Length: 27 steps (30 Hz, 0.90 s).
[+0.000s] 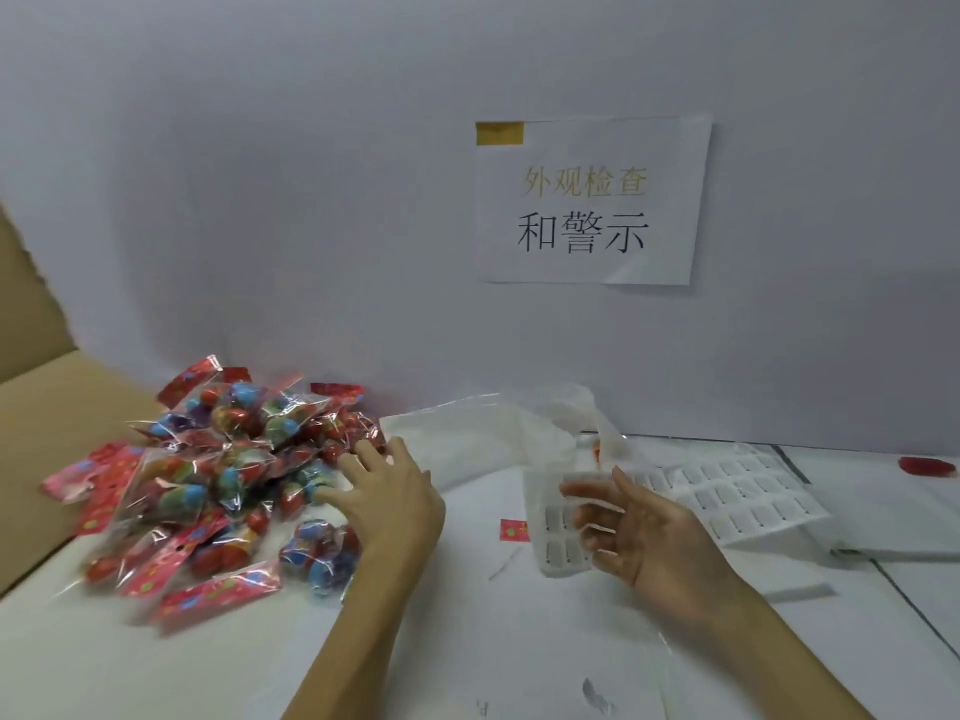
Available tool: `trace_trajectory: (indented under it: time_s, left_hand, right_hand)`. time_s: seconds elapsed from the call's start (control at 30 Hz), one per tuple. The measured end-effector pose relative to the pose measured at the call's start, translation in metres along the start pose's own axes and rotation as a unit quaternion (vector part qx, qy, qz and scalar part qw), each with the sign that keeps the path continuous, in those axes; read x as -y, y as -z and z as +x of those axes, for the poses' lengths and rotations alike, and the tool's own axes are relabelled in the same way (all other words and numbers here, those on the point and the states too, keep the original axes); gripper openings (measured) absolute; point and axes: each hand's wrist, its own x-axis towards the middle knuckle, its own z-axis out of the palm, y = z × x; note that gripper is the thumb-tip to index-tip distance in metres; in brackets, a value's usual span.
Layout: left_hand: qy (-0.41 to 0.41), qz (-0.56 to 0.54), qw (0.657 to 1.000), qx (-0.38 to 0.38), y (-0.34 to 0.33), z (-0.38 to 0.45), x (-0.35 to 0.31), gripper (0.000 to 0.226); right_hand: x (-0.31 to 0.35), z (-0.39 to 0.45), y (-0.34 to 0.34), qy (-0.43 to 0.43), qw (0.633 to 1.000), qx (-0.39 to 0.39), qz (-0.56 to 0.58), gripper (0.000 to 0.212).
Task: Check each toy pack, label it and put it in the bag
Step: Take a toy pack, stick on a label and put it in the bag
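Picking 1 pack cleanly means pinching a single red header, not raking the heap. The left hand (387, 491) is spread and empty, fingertips touching the toy packs (218, 480) piled on the table (156, 667). The right hand (639, 532) holds the label sheet (556, 532); the clear bag (483, 433) lies just beyond both hands.

A: I log the toy packs (218, 470) as clear glossy film — crinkled, catching glare, with red printed header cards.

B: And the bag (483, 433)?

A: Thin translucent plastic, soft sheen. My label sheet (727, 496) reads as smooth, white, slightly glossy backing paper. Table (208, 662) — matt white; the carton (57, 402) is dull brown cardboard; the wall notice (592, 200) is plain matt paper.
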Motion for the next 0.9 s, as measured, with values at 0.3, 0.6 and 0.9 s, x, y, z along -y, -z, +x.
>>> trace_trajectory:
  time_s: [0.3,0.6,0.9]
  left_hand:
    - [0.019,0.05,0.994,0.092,-0.022,0.014,0.021,0.056]
    - [0.015,0.067,0.995,0.067,-0.025,0.012,0.017,0.053]
    - [-0.12,-0.259,0.931,-0.226,-0.008,0.018,0.007,0.053]
  right_hand:
    - [-0.003,0.005,0.009,0.011,1.0,-0.002,-0.003,0.073]
    - [-0.004,0.009,0.01,0.004,1.0,-0.009,0.022,0.055]
    - [-0.002,0.007,0.002,-0.005,1.0,-0.029,0.005,0.051]
